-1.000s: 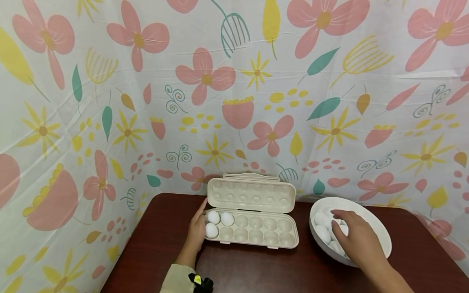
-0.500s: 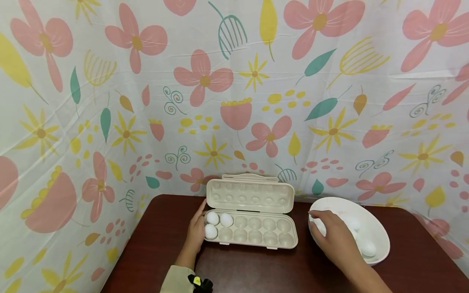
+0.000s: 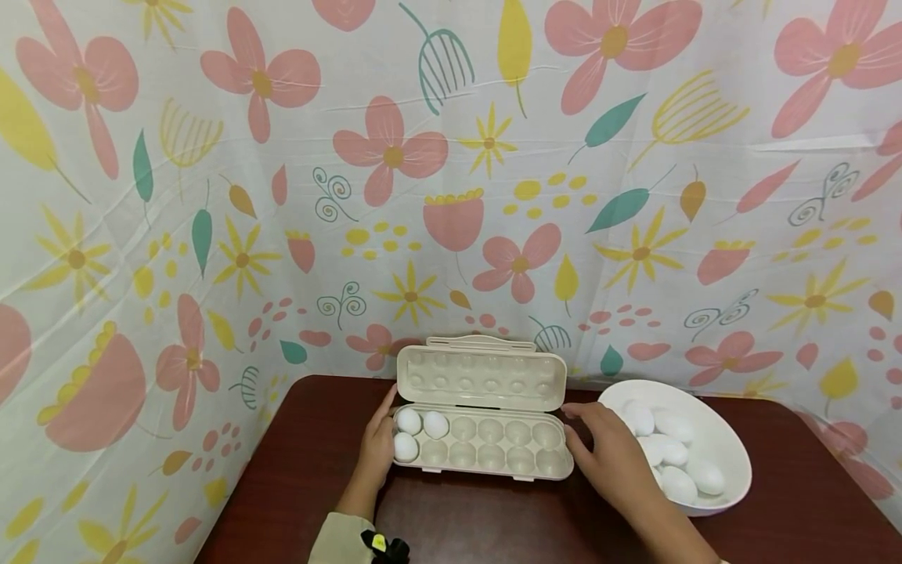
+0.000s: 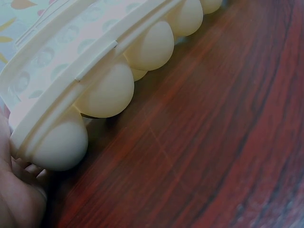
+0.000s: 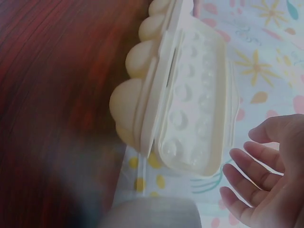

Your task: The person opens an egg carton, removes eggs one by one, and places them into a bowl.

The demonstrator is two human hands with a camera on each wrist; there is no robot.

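Note:
A beige egg carton [image 3: 486,470] lies with its lid [image 3: 482,368] raised. Three white eggs [image 3: 435,424] occupy the cups at its left end; the cups to their right hold nothing. My left hand [image 3: 377,446] holds that left end, with fingers [image 4: 32,170] curled beneath it in the left wrist view. Beside the carton's right end is my right hand [image 3: 615,458], fingers spread and slightly bent. The right wrist view shows nothing in its fingers [image 5: 251,171]. Several white eggs [image 3: 672,450] sit in a white bowl [image 3: 736,462] right of this hand, whose forearm covers part of the rim.
Both objects stand on a dark red-brown wooden table [image 3: 465,525]. A flower-patterned cloth [image 3: 451,235] hangs along the back and left side, close behind the raised lid. A black strap [image 3: 386,546] circles the left sleeve.
My right hand has moved left from over the bowl to the carton's right end, uncovering more eggs. The left hand and the carton stay in place.

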